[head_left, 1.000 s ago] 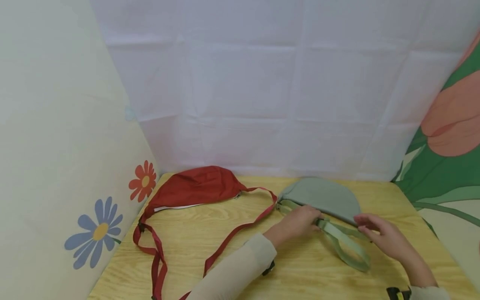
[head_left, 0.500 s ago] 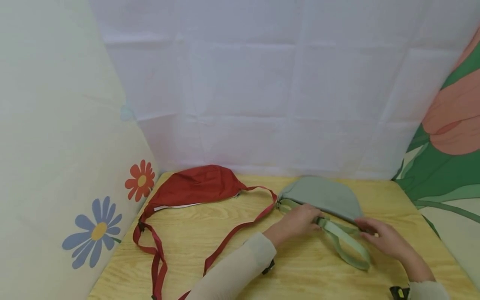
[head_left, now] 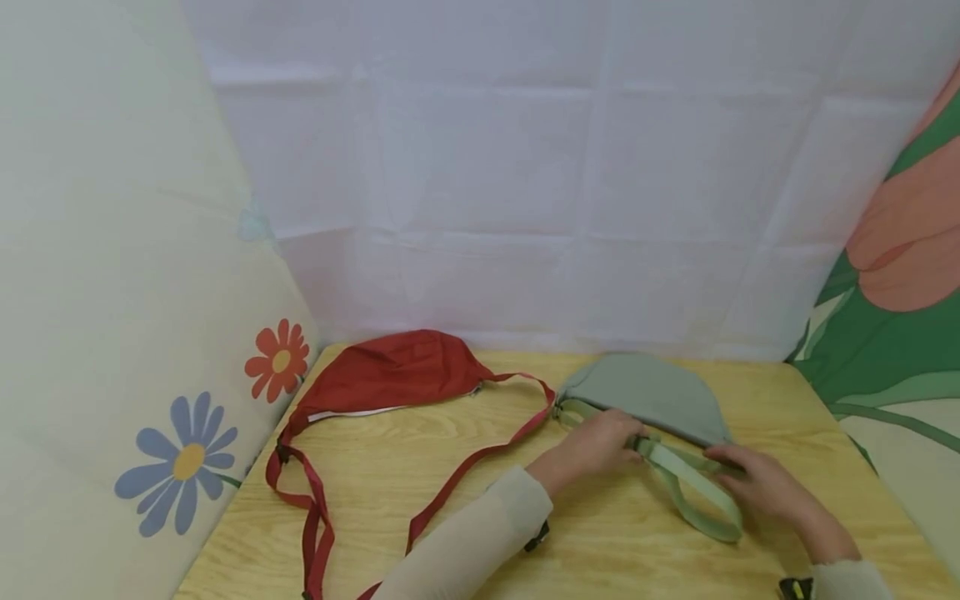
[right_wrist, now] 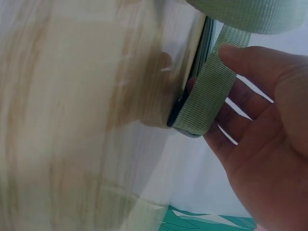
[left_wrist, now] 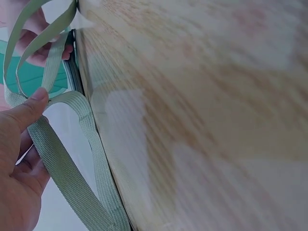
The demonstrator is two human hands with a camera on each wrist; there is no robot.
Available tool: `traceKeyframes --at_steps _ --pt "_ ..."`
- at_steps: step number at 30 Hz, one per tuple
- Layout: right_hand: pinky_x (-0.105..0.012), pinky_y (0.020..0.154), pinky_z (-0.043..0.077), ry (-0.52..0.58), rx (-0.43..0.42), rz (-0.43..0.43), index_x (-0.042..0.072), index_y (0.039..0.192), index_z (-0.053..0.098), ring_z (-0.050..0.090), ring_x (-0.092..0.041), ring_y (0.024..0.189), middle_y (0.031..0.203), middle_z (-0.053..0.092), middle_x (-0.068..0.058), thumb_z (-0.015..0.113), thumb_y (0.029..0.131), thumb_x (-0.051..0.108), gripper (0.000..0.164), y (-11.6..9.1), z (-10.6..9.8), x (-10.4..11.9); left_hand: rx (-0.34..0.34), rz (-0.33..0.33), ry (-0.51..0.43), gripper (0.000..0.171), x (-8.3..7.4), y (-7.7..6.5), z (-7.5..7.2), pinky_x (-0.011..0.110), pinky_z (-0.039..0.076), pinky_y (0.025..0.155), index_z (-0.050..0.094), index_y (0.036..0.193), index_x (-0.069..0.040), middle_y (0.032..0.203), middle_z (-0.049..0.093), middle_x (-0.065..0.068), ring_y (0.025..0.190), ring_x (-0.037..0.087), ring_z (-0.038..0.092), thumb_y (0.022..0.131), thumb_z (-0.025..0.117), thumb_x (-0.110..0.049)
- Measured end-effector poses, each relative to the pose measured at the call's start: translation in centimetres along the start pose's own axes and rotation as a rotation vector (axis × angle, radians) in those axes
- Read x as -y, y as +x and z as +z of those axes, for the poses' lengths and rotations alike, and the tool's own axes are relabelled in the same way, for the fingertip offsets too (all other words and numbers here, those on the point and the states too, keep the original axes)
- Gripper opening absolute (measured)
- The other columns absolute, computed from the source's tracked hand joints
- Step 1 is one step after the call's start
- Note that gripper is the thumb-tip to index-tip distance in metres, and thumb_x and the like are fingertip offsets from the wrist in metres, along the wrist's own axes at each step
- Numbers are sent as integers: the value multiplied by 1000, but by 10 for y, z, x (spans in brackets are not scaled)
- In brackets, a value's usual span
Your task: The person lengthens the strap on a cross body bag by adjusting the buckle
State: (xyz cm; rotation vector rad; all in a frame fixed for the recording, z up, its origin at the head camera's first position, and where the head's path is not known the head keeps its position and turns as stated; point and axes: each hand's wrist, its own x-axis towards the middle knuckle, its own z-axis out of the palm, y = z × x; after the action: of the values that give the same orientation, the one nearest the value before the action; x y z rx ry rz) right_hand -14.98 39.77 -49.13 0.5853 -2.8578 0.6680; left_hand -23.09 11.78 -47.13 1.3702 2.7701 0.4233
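A grey-green waist bag (head_left: 645, 392) lies on the right part of the table, its curved edge toward the back. Its light green strap (head_left: 693, 492) loops in front of it. My left hand (head_left: 592, 450) pinches the strap near the middle of the bag's straight edge; in the left wrist view the thumb presses on the webbing (left_wrist: 62, 163). At the bag's right end is my right hand (head_left: 772, 487). The right wrist view shows its thumb on top of the strap (right_wrist: 207, 91) and fingers behind, pinching it beside the bag's dark edge.
A red waist bag (head_left: 397, 375) lies at the back left, its long red strap (head_left: 465, 467) trailing forward and reaching the green bag's left end. Behind the wooden table (head_left: 375, 483) hangs a white cloth (head_left: 480, 183). Flower-patterned walls flank both sides.
My right hand has moved slightly left and toward me at the bag's right end, its fingers passing from the bag's corner to the strap. The left hand stays in place.
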Motion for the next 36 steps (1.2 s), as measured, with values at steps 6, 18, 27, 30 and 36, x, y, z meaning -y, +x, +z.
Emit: traceKeyframes --at_steps 6,18,27,30,36 --pt "-45 87 55 11 64 36 3 117 71 66 -36 106 115 72 -14 78 86 8 32 3 1 3 -11 8 -7 44 1 -1 0 20 46 102 66 134 -23 130 66 -11 123 8 58 92 72 -37" --pt "-53 86 53 -13 24 115 0 110 70 66 -40 102 111 71 -18 81 83 8 31 5 0 7 -6 18 -16 45 1 0 -1 20 46 102 65 135 -22 128 66 -11 122 8 59 93 72 -37" --pt "-33 78 54 -108 -258 -52 4 107 73 68 -24 91 102 73 -10 85 71 -3 38 1 1 1 -19 -13 -88 42 2 -1 -3 19 46 99 66 133 -23 128 66 -10 121 7 59 93 71 -37" --pt "-33 72 54 -90 -265 -55 2 111 72 66 -14 87 103 73 -10 84 73 -4 40 0 -5 1 -23 -19 -91 42 2 0 -5 19 46 100 67 133 -23 129 66 -11 123 7 58 94 70 -38" --pt "-33 68 53 -36 -217 -10 3 117 72 63 -5 92 108 73 -12 81 82 2 36 -2 -13 0 -45 -5 -71 43 2 2 -7 18 46 100 67 132 -23 128 67 -11 121 6 59 93 70 -41"
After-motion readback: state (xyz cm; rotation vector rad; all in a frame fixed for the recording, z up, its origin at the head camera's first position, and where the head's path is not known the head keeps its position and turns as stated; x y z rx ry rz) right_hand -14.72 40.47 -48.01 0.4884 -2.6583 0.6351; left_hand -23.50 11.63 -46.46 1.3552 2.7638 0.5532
